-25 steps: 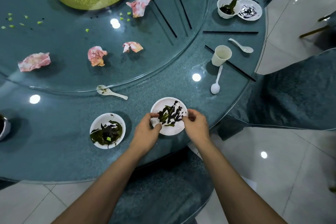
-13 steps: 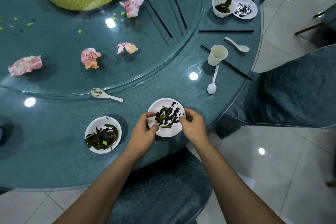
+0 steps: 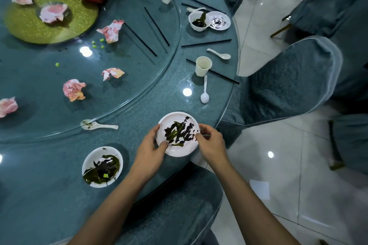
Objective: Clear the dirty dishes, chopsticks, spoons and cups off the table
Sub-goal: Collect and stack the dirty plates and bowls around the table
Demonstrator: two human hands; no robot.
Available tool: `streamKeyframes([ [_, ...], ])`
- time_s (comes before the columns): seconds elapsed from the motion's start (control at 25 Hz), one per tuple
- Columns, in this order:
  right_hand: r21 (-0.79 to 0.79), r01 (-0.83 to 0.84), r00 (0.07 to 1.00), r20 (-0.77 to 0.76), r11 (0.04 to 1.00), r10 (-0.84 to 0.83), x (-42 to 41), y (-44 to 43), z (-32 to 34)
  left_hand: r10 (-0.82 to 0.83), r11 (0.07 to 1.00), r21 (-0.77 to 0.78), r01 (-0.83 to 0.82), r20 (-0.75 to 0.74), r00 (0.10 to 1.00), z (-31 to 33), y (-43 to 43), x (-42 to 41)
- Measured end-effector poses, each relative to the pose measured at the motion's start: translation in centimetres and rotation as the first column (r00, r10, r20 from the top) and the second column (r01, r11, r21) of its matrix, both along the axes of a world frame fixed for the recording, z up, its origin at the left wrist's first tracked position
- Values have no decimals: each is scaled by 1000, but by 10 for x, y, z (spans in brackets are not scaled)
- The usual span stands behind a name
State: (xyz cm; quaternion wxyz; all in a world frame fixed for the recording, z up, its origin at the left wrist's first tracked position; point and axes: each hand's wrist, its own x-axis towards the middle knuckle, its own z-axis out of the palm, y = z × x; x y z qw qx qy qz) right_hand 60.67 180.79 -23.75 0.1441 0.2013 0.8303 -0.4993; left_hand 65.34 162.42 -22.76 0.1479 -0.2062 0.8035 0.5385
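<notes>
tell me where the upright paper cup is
Head view, right of centre: the paper cup stands beside a black chopstick, with a white spoon just below it.

Two bare forearms reach in from the bottom edge, angling toward each other. The left hand [image 3: 149, 150] grips the near-left rim of a plate [image 3: 173, 118], thumb hooked over the edge. The right hand [image 3: 212, 143] pinches the right rim with curled fingers.
</notes>
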Motion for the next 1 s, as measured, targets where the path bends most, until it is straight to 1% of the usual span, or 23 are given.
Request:
streamKeyframes([
  [0.12,17,50,998,-38,999,-50,9,12,11,-55,998,-2,55,-33,998,15,6,-1],
  [0.28,-24,90,993,-80,996,-92,20,33,26,-94,996,-8,94,-85,992,34,25,-2],
  [0.48,-49,130,983,-127,990,-135,27,68,32,-116,993,-1,117,-112,987,50,59,-4],
  [0.6,-73,147,978,-135,986,-156,24,97,38,-112,994,-14,111,-124,986,58,88,-6],
  [0.84,-106,122,977,-159,987,-138,13,173,50,-78,997,-2,78,-126,989,76,167,-9],
  [1.0,-85,115,973,-189,990,-130,6,234,57,-100,995,2,101,-126,987,87,227,-14],
])
